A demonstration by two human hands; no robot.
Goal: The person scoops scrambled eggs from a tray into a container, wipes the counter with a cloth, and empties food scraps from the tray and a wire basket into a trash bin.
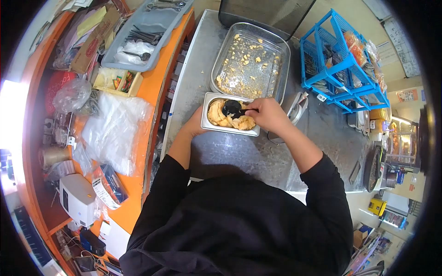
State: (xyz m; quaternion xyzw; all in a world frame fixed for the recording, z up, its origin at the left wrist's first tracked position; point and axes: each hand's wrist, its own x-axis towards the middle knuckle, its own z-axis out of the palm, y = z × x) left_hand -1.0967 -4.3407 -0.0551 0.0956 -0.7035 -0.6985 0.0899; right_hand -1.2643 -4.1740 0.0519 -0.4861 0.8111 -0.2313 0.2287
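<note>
A rectangular steel food pan (230, 130) holds a pale yellow, lumpy food (218, 113), perhaps a batter or mash. My left hand (196, 124) grips the pan at its left end, with most of its fingers hidden beneath or behind the wall. In the food rests the bowl of a black spoon (231, 108), whose short handle points right. My right hand (269, 115) is closed around that handle, over the pan's right end. Just beyond the pan lies a large wire-mesh basket tray (282, 69) scattered with yellow crumbs and bits.
The steel counter (304, 158) carries a blue tiered rack (338, 69) of packets and utensils at right. Beside the basket stands a metal container (291, 108). On the left, an orange counter (126, 158) holds a grey cutlery tray (159, 48), plastic bags (115, 131) and a white device (78, 198).
</note>
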